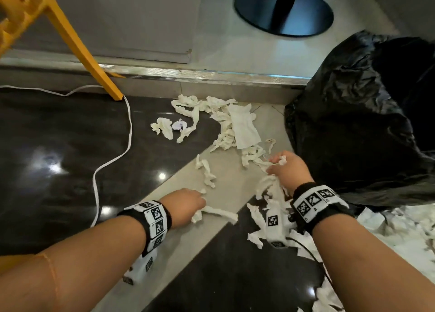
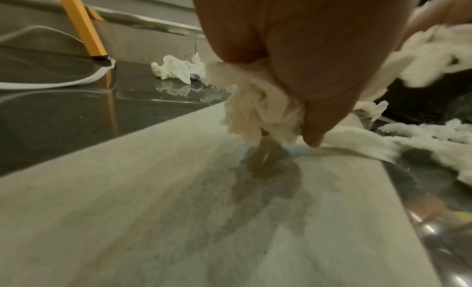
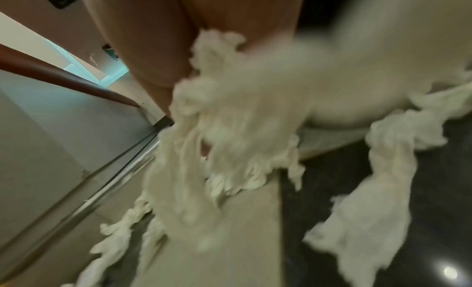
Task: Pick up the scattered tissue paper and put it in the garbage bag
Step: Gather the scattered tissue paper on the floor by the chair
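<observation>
White tissue strips lie scattered over the floor, with a big heap (image 1: 226,121) near the step and more pieces (image 1: 400,229) at the lower right. My left hand (image 1: 188,204) grips a twisted strip (image 1: 219,212) low on the pale floor band; the left wrist view shows its fingers (image 2: 319,101) curled round the tissue wad (image 2: 258,113). My right hand (image 1: 286,168) holds a bunch of strips (image 1: 270,189) that hang beneath it, blurred in the right wrist view as a tissue mass (image 3: 230,140). The black garbage bag (image 1: 362,123) sits just right of my right hand.
A yellow ladder leg (image 1: 77,43) stands at the upper left with a white cable (image 1: 110,161) looping past it. A raised step with a metal edge (image 1: 211,73) runs across the back. A black round table base (image 1: 283,10) stands beyond it.
</observation>
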